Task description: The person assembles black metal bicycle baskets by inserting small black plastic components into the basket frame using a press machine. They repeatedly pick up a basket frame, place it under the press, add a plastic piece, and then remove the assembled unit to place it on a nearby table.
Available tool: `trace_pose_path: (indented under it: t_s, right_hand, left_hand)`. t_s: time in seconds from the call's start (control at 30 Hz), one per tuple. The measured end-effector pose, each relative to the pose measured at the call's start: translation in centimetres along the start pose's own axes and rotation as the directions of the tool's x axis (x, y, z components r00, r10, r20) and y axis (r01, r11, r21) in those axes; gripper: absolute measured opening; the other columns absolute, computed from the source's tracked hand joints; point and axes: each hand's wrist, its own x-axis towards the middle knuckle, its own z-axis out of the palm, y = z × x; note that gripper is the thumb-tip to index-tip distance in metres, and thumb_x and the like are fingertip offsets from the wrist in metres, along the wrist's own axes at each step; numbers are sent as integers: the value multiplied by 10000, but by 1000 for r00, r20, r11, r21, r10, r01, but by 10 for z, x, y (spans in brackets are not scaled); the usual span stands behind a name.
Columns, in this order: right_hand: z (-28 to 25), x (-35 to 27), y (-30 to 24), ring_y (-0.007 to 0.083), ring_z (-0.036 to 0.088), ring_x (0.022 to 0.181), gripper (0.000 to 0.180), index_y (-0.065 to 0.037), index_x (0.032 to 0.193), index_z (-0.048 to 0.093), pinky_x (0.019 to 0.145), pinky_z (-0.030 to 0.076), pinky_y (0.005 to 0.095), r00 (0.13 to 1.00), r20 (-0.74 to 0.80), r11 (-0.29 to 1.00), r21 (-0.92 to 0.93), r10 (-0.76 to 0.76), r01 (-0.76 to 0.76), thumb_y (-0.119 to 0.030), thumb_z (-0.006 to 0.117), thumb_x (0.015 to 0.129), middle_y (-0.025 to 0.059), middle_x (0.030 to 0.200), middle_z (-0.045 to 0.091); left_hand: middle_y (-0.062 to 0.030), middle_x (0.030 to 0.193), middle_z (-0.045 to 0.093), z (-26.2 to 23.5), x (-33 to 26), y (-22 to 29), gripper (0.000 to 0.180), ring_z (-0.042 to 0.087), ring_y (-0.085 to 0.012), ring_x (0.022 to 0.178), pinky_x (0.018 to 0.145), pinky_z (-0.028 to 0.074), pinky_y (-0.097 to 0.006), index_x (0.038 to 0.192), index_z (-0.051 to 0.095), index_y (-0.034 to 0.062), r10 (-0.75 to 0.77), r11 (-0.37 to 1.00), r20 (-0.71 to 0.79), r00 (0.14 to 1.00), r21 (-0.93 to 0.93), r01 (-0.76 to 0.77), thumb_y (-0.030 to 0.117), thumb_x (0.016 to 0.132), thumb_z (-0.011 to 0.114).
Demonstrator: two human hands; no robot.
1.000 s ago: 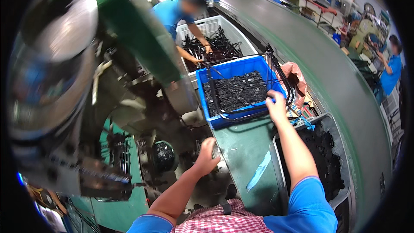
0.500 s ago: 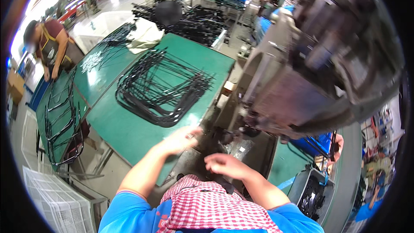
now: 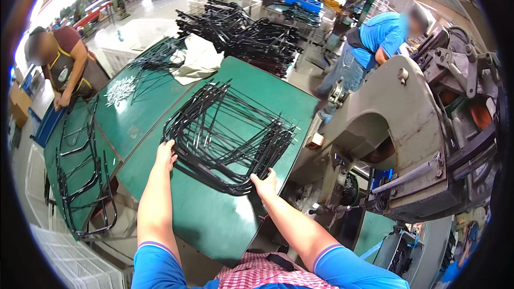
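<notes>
Hands (image 3: 165,155) (image 3: 265,184) touch frames (image 3: 214,173) on green workshop table (image 3: 206,214).

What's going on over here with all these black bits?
A person has both bare hands at a pile of bent black frames lying on a green table. The left hand is at the pile's left side, the right hand at its near right corner; how firmly they grip is unclear. A large grey machine stands to the right. Nearby, a co-worker in an apron stands at the left, and one in blue leans over behind the machine.
</notes>
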Motion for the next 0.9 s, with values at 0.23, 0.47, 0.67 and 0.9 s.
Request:
trace_pose_path:
  t_s: [0.23, 0.47, 0.67, 0.9]
  right_hand:
    - [5, 8, -11, 369, 305, 1298, 938, 1, 1431, 239, 1089, 292, 407, 994, 6, 994, -24, 105, -105, -299, 719, 682, 252, 1388, 287]
    - [-19, 36, 33, 91, 466, 678, 512, -56, 1219, 522, 572, 377, 223, 997, 44, 883, 464, 62, -75, 78, 463, 729, 47, 884, 551]
    - [-65, -31, 33, 120, 570, 887, 409, -49, 1162, 516, 703, 483, 246, 981, 158, 727, 686, -111, -28, 108, 427, 794, 54, 1123, 558]
    - [-86, -87, 134, 211, 605, 941, 307, 15, 1162, 472, 835, 494, 318, 838, 367, 895, 347, -405, 280, -43, 520, 864, 131, 1048, 594]
  left_hand:
    - [20, 678, 456, 23, 8, 7, 214, 361, -72, 484, 425, 285, -247, 969, 507, 29, 214, 974, -71, 974, 98, -206, 63, 761, 548]
    - [-39, 988, 394, 68, -162, 55, 272, 398, -131, 849, 786, 363, -253, 945, 413, 91, 698, 678, 335, 633, -23, -735, 4, 721, 541]
    - [-222, 1404, 347, 65, -252, 83, 936, 403, -357, 1250, 1042, 338, -481, 1368, 351, 22, 694, 552, 475, 541, -833, 23, 734, 778, 495]
    - [-110, 791, 463, 61, -348, 77, 947, 497, -226, 636, 577, 414, -393, 1437, 175, 34, 467, 823, 871, 152, -492, 285, 124, 656, 701]
